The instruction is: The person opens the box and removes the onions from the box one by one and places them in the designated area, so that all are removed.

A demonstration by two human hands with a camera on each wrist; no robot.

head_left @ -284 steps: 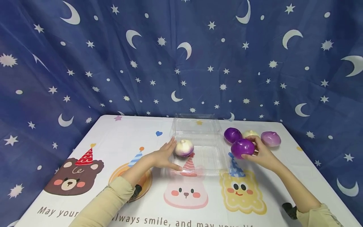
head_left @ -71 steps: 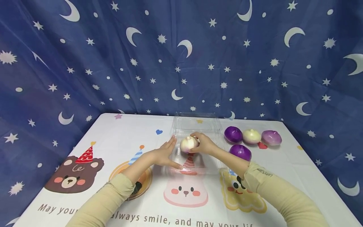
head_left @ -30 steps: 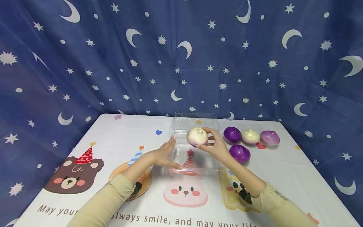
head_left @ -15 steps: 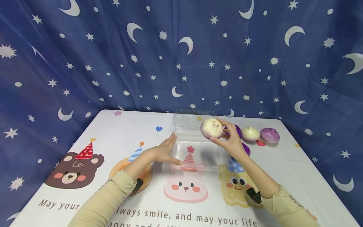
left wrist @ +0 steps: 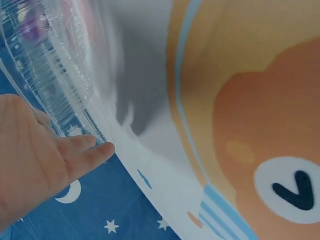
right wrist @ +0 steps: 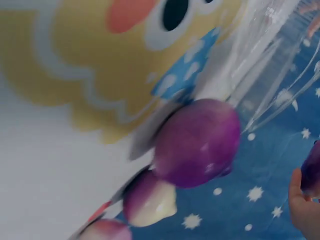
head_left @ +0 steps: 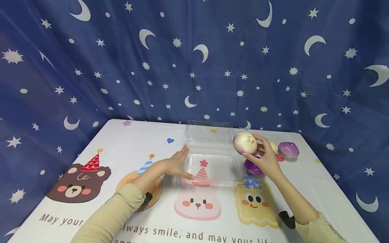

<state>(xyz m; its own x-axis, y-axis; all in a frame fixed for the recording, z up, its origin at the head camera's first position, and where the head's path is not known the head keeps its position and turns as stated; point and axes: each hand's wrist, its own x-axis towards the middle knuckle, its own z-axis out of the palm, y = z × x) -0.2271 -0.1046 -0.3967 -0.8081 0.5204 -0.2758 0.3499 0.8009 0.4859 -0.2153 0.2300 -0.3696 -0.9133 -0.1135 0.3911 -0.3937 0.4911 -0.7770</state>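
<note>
A white onion with a purple-tinged base (head_left: 244, 143) is gripped between the thumb and fingers of my right hand (head_left: 268, 158), held up past the right side of a clear plastic clamshell box (head_left: 222, 170). The box lies with its lid folded back. My left hand (head_left: 174, 165) rests its spread, straight fingers against the box's left side; the left wrist view shows its fingertips (left wrist: 105, 150) at the rim. Just below the raised onion sits a dark purple onion (head_left: 253, 166). Another dark purple one is hidden behind the held onion and right hand.
A pale onion (head_left: 273, 146), partly covered by the right hand, and a light purple onion (head_left: 289, 150) sit at the back right. The white printed tablecloth (head_left: 316, 189) ends at a blue star-patterned curtain (head_left: 212, 84).
Earlier, my right hand set a dark purple onion on the table. It then took the white-purple onion out of the box and carried it right. My left hand stays at the box.
</note>
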